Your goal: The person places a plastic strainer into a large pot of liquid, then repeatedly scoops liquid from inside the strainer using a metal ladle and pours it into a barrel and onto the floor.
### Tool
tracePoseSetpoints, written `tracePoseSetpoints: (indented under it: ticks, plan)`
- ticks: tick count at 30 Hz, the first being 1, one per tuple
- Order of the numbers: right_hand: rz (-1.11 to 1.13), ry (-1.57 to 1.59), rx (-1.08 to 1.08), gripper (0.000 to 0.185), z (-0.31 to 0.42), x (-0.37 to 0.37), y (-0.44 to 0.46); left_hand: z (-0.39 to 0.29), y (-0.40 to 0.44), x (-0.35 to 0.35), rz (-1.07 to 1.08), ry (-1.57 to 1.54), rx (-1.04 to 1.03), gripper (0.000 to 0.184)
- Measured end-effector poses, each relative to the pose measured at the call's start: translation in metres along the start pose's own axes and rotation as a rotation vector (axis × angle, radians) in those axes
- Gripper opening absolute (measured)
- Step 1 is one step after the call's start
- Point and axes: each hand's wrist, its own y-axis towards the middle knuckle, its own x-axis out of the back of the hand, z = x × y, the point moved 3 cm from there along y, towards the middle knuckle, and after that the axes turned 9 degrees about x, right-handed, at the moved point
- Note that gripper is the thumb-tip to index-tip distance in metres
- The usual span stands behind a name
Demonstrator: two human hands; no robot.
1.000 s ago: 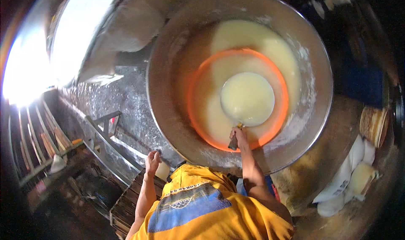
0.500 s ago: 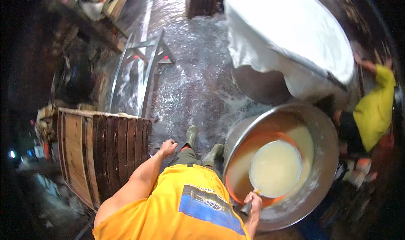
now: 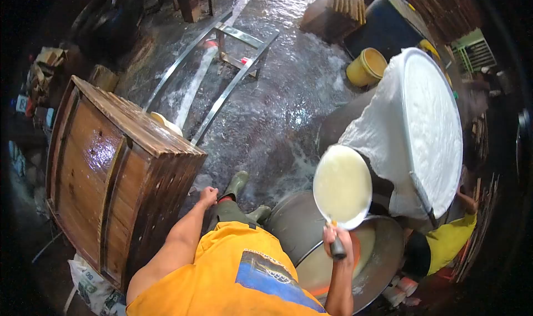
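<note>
My right hand (image 3: 337, 241) is wrapped round the handle of a big round ladle (image 3: 342, 186) full of pale yellow liquid. The ladle is raised over the near rim of a large metal vat (image 3: 383, 249), close to a cloth-covered vat. Inside the metal vat lie more of the pale liquid and an orange ring (image 3: 363, 249), partly hidden by my forearm. My left hand (image 3: 208, 196) hangs in a fist beside my boot, with nothing visible in it, near a stack of wooden trays (image 3: 119, 177).
White cloth (image 3: 372, 130) drapes the tall vat holding white, foamy contents. A metal trestle (image 3: 214, 119) stands on the wet floor (image 3: 277, 110). A yellow bucket (image 3: 366, 67) is further back. At right, a person in a yellow shirt (image 3: 451, 244) bends beside the vats.
The full ladle has come up out of the metal vat and moved forward, toward the cloth-covered vat. My view has turned. My left hand stays closed at my side.
</note>
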Motion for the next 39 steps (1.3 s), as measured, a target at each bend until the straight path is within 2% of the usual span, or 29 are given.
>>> tracePoseSetpoints:
  ticks: [1, 2, 3, 5, 6, 7, 8, 9, 11, 12, 15, 17, 18, 19, 20, 21, 22, 25, 27, 28, 29, 31, 34, 36, 37, 39]
  plan:
    - [0.142, -0.107, 0.017, 0.021, 0.006, -0.03, 0.023, -0.001, 0.006, 0.007, 0.008, -0.038, 0.023, 0.025]
    - [0.333, -0.569, 0.337, 0.017, 0.033, -0.029, 0.076, -0.001, 0.009, 0.012, 0.017, -0.073, 0.046, 0.024]
    - [0.365, -1.015, 0.72, 0.014, 0.059, -0.027, 0.125, -0.005, 0.008, 0.016, 0.012, -0.126, 0.071, 0.023]
    - [0.411, -0.563, 0.425, 0.012, 0.061, -0.08, 0.163, -0.008, 0.003, 0.027, 0.003, -0.218, 0.121, 0.022]
    - [0.306, -0.133, 0.132, 0.013, 0.041, -0.117, 0.171, 0.003, 0.018, 0.027, 0.032, -0.246, 0.087, 0.021]
    - [0.199, -0.316, 0.393, 0.011, 0.044, -0.13, 0.189, 0.008, 0.02, 0.03, 0.029, -0.267, 0.098, 0.021]
    - [0.069, -0.27, 0.341, 0.009, 0.047, -0.137, 0.219, 0.01, 0.022, 0.032, 0.025, -0.289, 0.107, 0.021]
    - [-0.006, -0.223, 0.44, 0.005, 0.045, -0.149, 0.229, 0.012, 0.024, 0.035, 0.02, -0.308, 0.113, 0.021]
    - [-0.169, -0.11, 0.63, 0.013, 0.035, -0.155, 0.238, 0.027, 0.033, 0.033, 0.038, -0.315, 0.131, 0.022]
    - [-0.297, -0.181, 0.672, 0.017, 0.035, -0.149, 0.236, 0.032, 0.034, 0.033, 0.037, -0.301, 0.147, 0.022]
    - [-0.349, -0.435, 1.01, 0.018, 0.038, -0.108, 0.215, 0.04, 0.033, 0.034, 0.052, -0.245, 0.202, 0.024]
    - [-0.474, -0.784, 1.182, 0.021, 0.037, -0.08, 0.169, 0.042, 0.033, 0.031, 0.055, -0.124, 0.222, 0.025]
    - [-0.469, -0.884, 1.457, 0.023, 0.039, -0.059, 0.152, 0.041, 0.034, 0.029, 0.061, -0.074, 0.217, 0.025]
    - [-0.623, -0.958, 1.298, 0.025, 0.015, -0.076, 0.09, 0.038, 0.034, 0.028, 0.067, -0.023, 0.213, 0.025]
    - [-0.688, -1.211, 1.744, 0.026, 0.021, -0.044, 0.081, 0.033, 0.034, 0.027, 0.069, 0.029, 0.207, 0.025]
    - [-0.721, -1.153, 1.736, 0.029, -0.001, -0.053, 0.031, 0.024, 0.032, 0.025, 0.063, 0.067, 0.171, 0.025]
    - [-0.709, -1.241, 1.921, 0.027, -0.005, -0.035, 0.008, 0.013, 0.028, 0.023, 0.058, 0.106, 0.134, 0.025]
    - [-0.344, -0.648, 1.796, 0.023, -0.025, 0.021, -0.043, -0.015, 0.031, 0.009, 0.07, 0.232, 0.013, 0.025]
    - [-0.31, -0.52, 1.945, 0.022, -0.028, 0.066, -0.065, -0.038, 0.024, -0.005, 0.06, 0.256, -0.089, 0.025]
    - [-0.272, -0.314, 1.951, 0.015, -0.03, 0.083, -0.081, -0.048, 0.024, -0.014, 0.068, 0.263, -0.124, 0.027]
    - [-0.305, -0.266, 1.945, 0.013, -0.031, 0.096, -0.096, -0.062, 0.014, -0.022, 0.094, 0.295, -0.154, 0.027]
    - [-0.538, -0.216, 1.852, 0.016, -0.018, 0.167, -0.088, -0.086, -0.012, -0.047, 0.146, 0.362, -0.202, 0.028]
    - [-0.555, 0.073, 1.593, 0.017, -0.017, 0.258, -0.069, -0.104, -0.041, -0.087, 0.136, 0.464, -0.344, 0.028]
    - [-0.58, 0.218, 1.45, 0.018, -0.017, 0.321, -0.038, -0.11, -0.057, -0.115, 0.202, 0.442, -0.371, 0.029]
    - [-0.538, 0.29, 1.467, 0.017, -0.018, 0.359, -0.016, -0.108, -0.068, -0.13, 0.242, 0.442, -0.373, 0.03]
    - [-0.648, 0.451, 1.446, 0.019, -0.02, 0.43, 0.034, -0.105, -0.094, -0.152, 0.388, 0.449, -0.411, 0.031]
